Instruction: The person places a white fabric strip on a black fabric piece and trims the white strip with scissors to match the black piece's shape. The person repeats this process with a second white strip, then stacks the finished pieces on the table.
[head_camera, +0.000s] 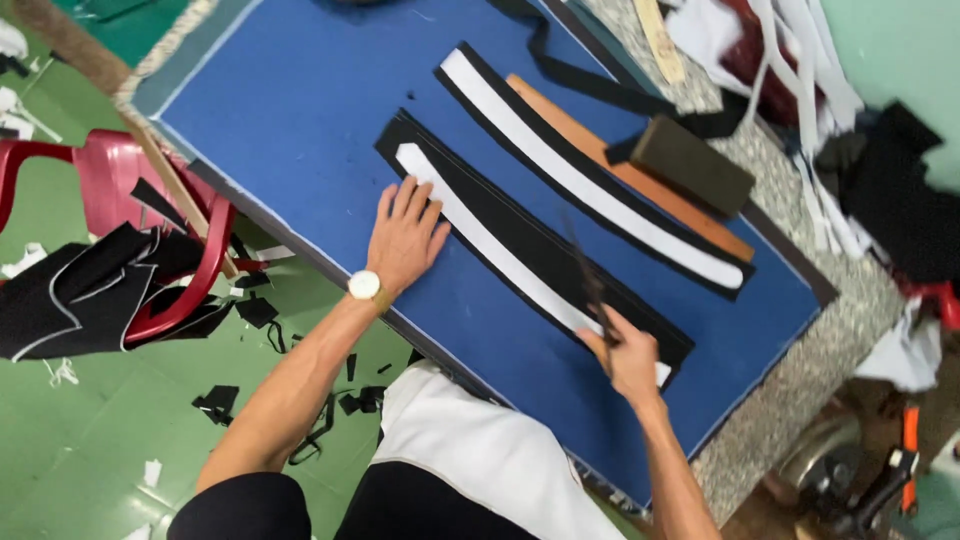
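A blue cutting mat (300, 90) covers most of the counter (800, 390), whose speckled stone edge shows from 1 to 5 o'clock. On the green floor (90, 440) at 8 o'clock stands a red plastic chair (150, 200) draped with black fabric, and black offcuts (255, 310) lie scattered beside it.

Two long layered strips run diagonally across the mat. The nearer strip (520, 250), black fabric with a white band on top, reaches from the centre toward 4 o'clock. The farther strip (590, 180), of the same make, lies just beyond it toward 1 o'clock, partly over a tan template (650, 190). A dark rectangular block (692, 163) rests at 2 o'clock, touching the upper end of that template, near a heap of white and black cloth (850, 150).

The person's left hand (405, 238), with a white-faced wristwatch (364, 286), is spread flat and released, fingers pressing the near end of the nearer strip at about 9 o'clock from centre. The right hand (630, 355) is clenched around the handles of what appear to be dark scissors (590, 280), blurred by motion, with the blades lying along the nearer strip's black edge at 4 o'clock.
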